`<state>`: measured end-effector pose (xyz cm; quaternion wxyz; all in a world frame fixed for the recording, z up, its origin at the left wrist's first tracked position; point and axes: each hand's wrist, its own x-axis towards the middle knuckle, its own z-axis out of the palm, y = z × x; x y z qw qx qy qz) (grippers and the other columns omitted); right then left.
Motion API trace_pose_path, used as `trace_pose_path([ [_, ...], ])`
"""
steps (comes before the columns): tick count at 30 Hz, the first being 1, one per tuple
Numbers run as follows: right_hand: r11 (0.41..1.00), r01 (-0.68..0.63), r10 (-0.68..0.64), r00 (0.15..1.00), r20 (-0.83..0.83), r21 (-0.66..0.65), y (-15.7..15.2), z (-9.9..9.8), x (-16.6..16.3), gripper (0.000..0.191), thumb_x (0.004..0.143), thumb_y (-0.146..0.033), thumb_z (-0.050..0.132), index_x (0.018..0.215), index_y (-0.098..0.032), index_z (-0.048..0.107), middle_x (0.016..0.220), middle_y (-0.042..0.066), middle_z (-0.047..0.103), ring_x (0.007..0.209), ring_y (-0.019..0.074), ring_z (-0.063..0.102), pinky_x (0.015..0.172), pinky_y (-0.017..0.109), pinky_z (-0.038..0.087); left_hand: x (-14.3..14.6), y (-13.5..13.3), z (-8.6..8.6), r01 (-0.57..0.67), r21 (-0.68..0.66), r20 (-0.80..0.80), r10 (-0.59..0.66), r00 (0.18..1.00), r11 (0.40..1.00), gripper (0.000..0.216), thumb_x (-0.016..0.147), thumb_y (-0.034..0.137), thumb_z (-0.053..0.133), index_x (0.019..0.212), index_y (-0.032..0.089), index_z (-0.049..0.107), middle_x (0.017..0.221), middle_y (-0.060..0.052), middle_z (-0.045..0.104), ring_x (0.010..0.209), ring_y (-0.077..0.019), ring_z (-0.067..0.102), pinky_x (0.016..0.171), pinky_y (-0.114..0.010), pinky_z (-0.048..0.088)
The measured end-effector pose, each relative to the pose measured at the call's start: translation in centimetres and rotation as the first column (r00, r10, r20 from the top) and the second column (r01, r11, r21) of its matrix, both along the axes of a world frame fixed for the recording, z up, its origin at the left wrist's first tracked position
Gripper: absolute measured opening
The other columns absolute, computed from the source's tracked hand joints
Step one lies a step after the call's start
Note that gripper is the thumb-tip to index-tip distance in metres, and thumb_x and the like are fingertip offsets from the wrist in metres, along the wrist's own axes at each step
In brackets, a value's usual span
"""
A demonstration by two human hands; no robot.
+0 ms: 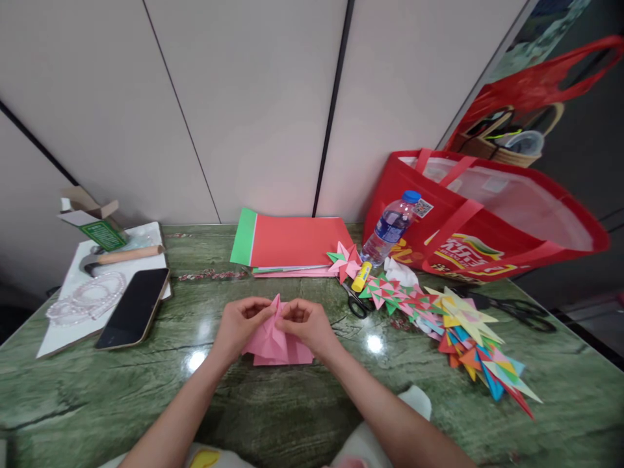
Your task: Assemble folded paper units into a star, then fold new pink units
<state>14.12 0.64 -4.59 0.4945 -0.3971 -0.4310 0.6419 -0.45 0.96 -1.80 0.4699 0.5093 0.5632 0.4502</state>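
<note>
A pink sheet of origami paper [277,348], partly folded with a raised peak in its middle, is held between my two hands just above the green table. My left hand [244,322] pinches it from the left side of the peak with thumb and fingers. On the right, my right hand [307,325] pinches the same paper near the peak. The lower part of the paper spreads out flat below my fingers. Behind my hands lies a stack of coloured paper [302,240], red and green on top with pink below.
Folded paper stars [400,292] run along the right, beside small scissors [357,302], a yellow glue stick [361,277], a water bottle [390,227] and a red bag [468,227]. Larger black scissors [521,312] lie farther right. At left are a phone [134,309], beads [88,299] and a small box [100,224].
</note>
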Motion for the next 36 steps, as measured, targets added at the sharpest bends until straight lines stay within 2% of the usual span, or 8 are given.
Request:
trace_pose_path([
  [6,0.999,-0.007,0.008,1.0,-0.008,0.04,0.0,-0.1,0.0,0.021,0.049,-0.023,0.077,0.064,-0.018,0.064,0.063,-0.003,0.062,0.056,0.01,0.054,0.057,0.022,0.044,-0.1,0.1,-0.3,-0.011,0.008,0.002,0.011,1.0,1.0,0.019,0.056,0.031,0.073,0.067,0.015,0.07,0.071,-0.006,0.071,0.063,-0.0175,0.062,0.057,-0.024,0.048],
  [14,1.0,-0.002,0.003,1.0,-0.016,0.022,0.0,-0.2,0.0,0.023,0.048,-0.02,0.078,0.066,-0.018,0.064,0.06,-0.004,0.062,0.053,0.009,0.053,0.055,0.021,0.044,-0.2,0.3,-0.9,0.002,0.017,0.003,-0.002,1.0,1.0,0.018,0.057,0.029,0.073,0.068,0.015,0.07,0.072,-0.006,0.071,0.064,-0.0171,0.062,0.058,-0.024,0.047],
  [20,1.0,0.002,-0.001,1.0,-0.018,0.025,0.1,-0.5,0.0,0.026,0.048,-0.023,0.078,0.069,-0.018,0.064,0.062,-0.003,0.062,0.054,0.009,0.053,0.055,0.021,0.043,-0.2,0.2,-0.5,0.045,-0.006,0.01,-0.045,0.999,0.999,0.021,0.06,0.03,0.07,0.074,0.014,0.069,0.077,-0.006,0.07,0.068,-0.0173,0.062,0.062,-0.024,0.047],
  [25,0.999,0.037,-0.037,0.999,-0.003,0.025,0.4,-0.6,0.2,0.028,0.047,-0.026,0.079,0.068,-0.017,0.063,0.059,-0.003,0.061,0.053,0.0089,0.052,0.053,0.021,0.042,-0.3,0.0,0.1,0.187,-0.087,0.006,-0.187,0.982,0.978,0.037,0.062,0.036,0.069,0.09,0.013,0.066,0.071,-0.004,0.069,0.063,-0.0155,0.06,0.058,-0.024,0.045],
  [29,0.998,0.061,-0.061,0.998,0.009,0.031,0.6,-0.8,0.3,0.027,0.047,-0.025,0.079,0.067,-0.017,0.062,0.058,-0.003,0.06,0.052,0.0088,0.052,0.052,0.021,0.041,-0.5,0.0,0.3,0.294,-0.179,0.076,-0.285,0.956,0.939,0.035,0.063,0.037,0.069,0.087,0.012,0.066,0.071,-0.004,0.069,0.062,-0.0148,0.06,0.056,-0.022,0.043],
  [36,0.997,0.058,-0.06,0.997,0.042,0.056,0.7,-1.0,0.3,0.027,0.047,-0.026,0.078,0.067,-0.017,0.062,0.059,-0.002,0.061,0.053,0.0094,0.053,0.053,0.021,0.043,-0.6,0.0,0.1,0.291,-0.253,0.166,-0.254,0.953,0.923,0.028,0.058,0.034,0.073,0.074,0.011,0.067,0.066,-0.003,0.068,0.057,-0.013,0.058,0.053,-0.021,0.04],
])
